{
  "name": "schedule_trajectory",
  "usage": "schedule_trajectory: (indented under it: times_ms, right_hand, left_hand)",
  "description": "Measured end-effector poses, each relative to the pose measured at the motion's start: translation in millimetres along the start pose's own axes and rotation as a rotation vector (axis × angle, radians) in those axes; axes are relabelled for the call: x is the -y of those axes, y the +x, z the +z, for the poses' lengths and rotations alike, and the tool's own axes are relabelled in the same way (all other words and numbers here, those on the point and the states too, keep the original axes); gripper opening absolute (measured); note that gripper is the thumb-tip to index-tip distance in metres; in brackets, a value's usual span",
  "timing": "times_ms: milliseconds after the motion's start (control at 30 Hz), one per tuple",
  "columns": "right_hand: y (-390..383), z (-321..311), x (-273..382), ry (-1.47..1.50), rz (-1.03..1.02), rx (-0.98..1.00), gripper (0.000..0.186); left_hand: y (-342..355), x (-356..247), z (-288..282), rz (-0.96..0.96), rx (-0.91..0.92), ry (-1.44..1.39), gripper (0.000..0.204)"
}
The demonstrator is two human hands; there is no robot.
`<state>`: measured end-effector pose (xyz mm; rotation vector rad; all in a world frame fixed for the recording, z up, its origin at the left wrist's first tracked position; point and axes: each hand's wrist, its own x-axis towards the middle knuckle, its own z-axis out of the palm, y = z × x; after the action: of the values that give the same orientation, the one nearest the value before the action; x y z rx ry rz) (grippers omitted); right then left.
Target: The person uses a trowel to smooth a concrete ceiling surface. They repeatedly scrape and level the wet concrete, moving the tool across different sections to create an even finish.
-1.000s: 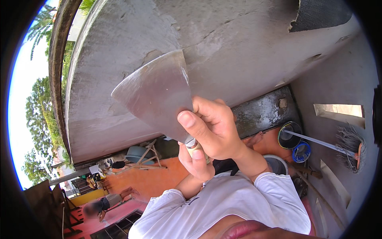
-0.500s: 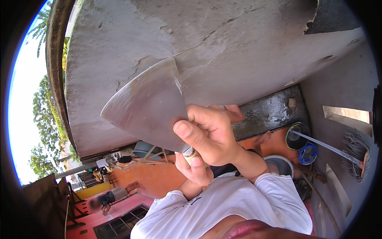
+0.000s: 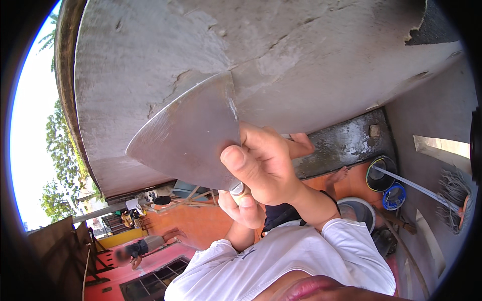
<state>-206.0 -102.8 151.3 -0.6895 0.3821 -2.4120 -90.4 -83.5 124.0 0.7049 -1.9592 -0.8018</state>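
A wide putty knife (image 3: 188, 133) with a fan-shaped metal blade is held in both hands in front of a grey plastered surface (image 3: 281, 45). Around its short handle, just below the blade, the fingers of my left hand (image 3: 243, 209) are closed. My right hand (image 3: 268, 168) grips the blade's right edge near its base, thumb pressed on the face and fingers behind. Cracks and rough patches in the plaster show above the blade's curved edge. I cannot tell whether that edge touches the surface. The fingers behind the blade are hidden.
A mop (image 3: 452, 200) leans at the right, by a black bucket (image 3: 381, 173) and a blue basket (image 3: 394, 195). Behind my right arm stands a grey tub (image 3: 359, 208). Another person (image 3: 145, 248) is at the lower left, near a wooden frame (image 3: 193, 199).
The view has shifted slightly, so the plaster and the things at the right appear a little further right. Both hands keep the same hold on the putty knife.
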Motion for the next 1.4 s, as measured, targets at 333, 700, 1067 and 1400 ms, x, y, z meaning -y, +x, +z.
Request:
schedule_trajectory:
  times_ms: [333, 700, 1067, 1400]
  right_hand:
    - [7.1, 2.0, 11.2, -0.170, 0.004, 0.102, 0.038]
    - [10.0, 8.1, 15.0, -0.164, -0.048, 0.024, 0.031]
    - [11.1, 5.3, 24.1, -0.138, 0.021, 0.066, 0.032]
    - [5.2, -1.3, 36.7, -0.219, 0.182, 0.094, 0.035]
  left_hand:
    - [-2.7, -3.0, -8.2, -0.119, -0.001, 0.018, 0.060]
    - [-13.9, 3.9, -18.3, -0.167, -0.035, 0.097, 0.072]
    - [-13.8, -1.5, -9.8, -0.137, -0.042, 0.007, 0.077]
    - [-11.0, -9.8, -9.4, -0.068, 0.066, 0.137, 0.065]
